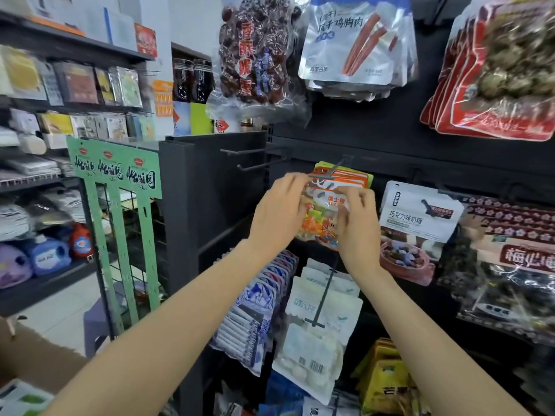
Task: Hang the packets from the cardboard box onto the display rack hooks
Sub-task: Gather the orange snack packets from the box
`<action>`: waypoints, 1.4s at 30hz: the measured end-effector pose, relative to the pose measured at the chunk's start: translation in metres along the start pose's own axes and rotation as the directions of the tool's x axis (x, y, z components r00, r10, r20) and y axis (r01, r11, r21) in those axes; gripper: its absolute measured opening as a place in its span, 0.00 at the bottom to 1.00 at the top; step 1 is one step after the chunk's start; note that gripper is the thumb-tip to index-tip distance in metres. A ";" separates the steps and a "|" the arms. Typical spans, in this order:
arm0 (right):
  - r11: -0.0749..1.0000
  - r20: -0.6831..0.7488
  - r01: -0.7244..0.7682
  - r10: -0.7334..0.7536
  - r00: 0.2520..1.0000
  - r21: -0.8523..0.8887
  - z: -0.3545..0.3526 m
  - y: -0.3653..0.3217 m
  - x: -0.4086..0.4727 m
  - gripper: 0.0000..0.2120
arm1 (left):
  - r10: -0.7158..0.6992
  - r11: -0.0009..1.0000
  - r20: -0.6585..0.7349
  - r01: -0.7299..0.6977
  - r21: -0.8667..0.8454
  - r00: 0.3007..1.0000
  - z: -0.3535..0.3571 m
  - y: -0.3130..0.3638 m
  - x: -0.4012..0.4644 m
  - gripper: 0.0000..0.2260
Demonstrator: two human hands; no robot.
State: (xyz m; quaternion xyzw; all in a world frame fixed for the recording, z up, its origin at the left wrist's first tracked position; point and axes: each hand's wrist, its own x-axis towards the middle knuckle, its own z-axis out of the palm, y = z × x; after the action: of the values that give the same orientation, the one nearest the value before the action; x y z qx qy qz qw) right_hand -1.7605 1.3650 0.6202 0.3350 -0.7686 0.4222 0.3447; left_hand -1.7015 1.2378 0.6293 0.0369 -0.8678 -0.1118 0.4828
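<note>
Two bare hooks [255, 159] left of the candy packet [322, 211] stand free; chocolate packets [417, 223] crowd its right.

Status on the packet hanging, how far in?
Done: several orange-topped packets already hang on the black hook. In hand: left hand and right hand hold a clear candy packet with colourful sweets at that hook's tip, not visibly threaded yet. Left: the brown cardboard box at lower left; its contents can't be counted.

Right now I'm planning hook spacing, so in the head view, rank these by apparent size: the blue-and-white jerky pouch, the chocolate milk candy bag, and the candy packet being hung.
1. Blue-and-white jerky pouch, largest.
2. Chocolate milk candy bag.
3. Candy packet, smallest, though both hands partly cover it.
</note>
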 end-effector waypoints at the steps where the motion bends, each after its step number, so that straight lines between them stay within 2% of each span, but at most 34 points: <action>1: 0.995 0.031 0.045 -0.042 0.999 -0.089 0.002 0.003 0.001 0.15 | 0.053 0.997 0.042 -0.056 0.054 0.998 0.005 -0.003 -0.004 0.21; 3: 0.978 0.087 0.084 -0.069 0.994 -0.192 0.004 0.009 0.002 0.21 | 0.103 0.979 0.201 -0.134 0.152 0.974 0.016 -0.010 -0.008 0.29; 6: 0.924 0.189 0.123 -0.057 0.980 -0.363 0.008 0.019 0.002 0.35 | 0.036 0.960 0.394 -0.141 0.241 0.918 0.030 -0.017 -0.006 0.38; 8: 0.889 0.236 0.133 -0.028 0.971 -0.439 0.009 0.026 0.004 0.41 | 0.025 0.947 0.421 -0.157 0.280 0.907 0.034 -0.017 -0.002 0.40; 11: 0.868 0.244 0.130 -0.011 0.970 -0.479 0.012 0.032 0.006 0.43 | 0.009 0.938 0.429 -0.156 0.309 0.903 0.034 -0.013 0.006 0.39; 14: 0.854 0.223 0.111 0.006 0.975 -0.508 0.013 0.032 0.005 0.42 | -0.015 0.934 0.444 -0.146 0.325 0.896 0.031 -0.011 0.009 0.39; 16: 0.847 0.172 0.123 -0.037 0.984 -0.517 0.014 0.030 0.001 0.40 | -0.010 0.942 0.443 -0.140 0.305 0.897 0.027 -0.009 0.009 0.39; 21: 0.884 0.080 0.120 -0.094 0.992 -0.453 0.015 0.011 -0.022 0.22 | 0.040 0.955 0.334 -0.135 0.266 0.942 0.015 -0.018 -0.003 0.32; 23: 0.926 0.184 0.117 -0.052 0.981 -0.359 0.019 -0.003 -0.030 0.16 | 0.035 0.968 0.310 -0.110 0.227 0.950 0.005 -0.029 -0.011 0.27; 26: 0.976 0.416 0.078 0.014 0.909 -0.203 0.034 -0.022 -0.036 0.12 | -0.028 0.977 0.351 -0.048 0.207 0.936 -0.013 -0.048 -0.022 0.21; 30: 0.999 0.622 0.033 -0.008 0.783 -0.028 0.079 -0.062 -0.053 0.12 | -0.224 0.958 0.384 0.131 0.255 0.896 -0.054 -0.092 -0.060 0.11; 32: 0.999 0.724 0.025 -0.052 0.688 0.047 0.109 -0.090 -0.071 0.12 | -0.353 0.921 0.406 0.238 0.307 0.843 -0.081 -0.122 -0.088 0.09; 37: 0.978 0.883 -0.032 -0.173 0.436 0.207 0.175 -0.170 -0.130 0.11 | -0.665 0.743 0.401 0.499 0.447 0.630 -0.152 -0.197 -0.177 0.09; 39: 0.965 0.913 -0.044 -0.228 0.338 0.258 0.200 -0.200 -0.157 0.12 | -0.761 0.647 0.387 0.567 0.509 0.521 -0.178 -0.225 -0.218 0.10; 42: 0.948 0.934 -0.070 -0.290 0.210 0.310 0.238 -0.237 -0.204 0.12 | -0.878 0.477 0.364 0.631 0.612 0.311 -0.209 -0.259 -0.281 0.12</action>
State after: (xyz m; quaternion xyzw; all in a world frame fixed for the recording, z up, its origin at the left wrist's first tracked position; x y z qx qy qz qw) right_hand -1.5187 1.1021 0.4566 0.6245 -0.7178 0.1997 -0.2343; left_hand -1.3868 1.0010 0.4424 0.4936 -0.8517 -0.1740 0.0251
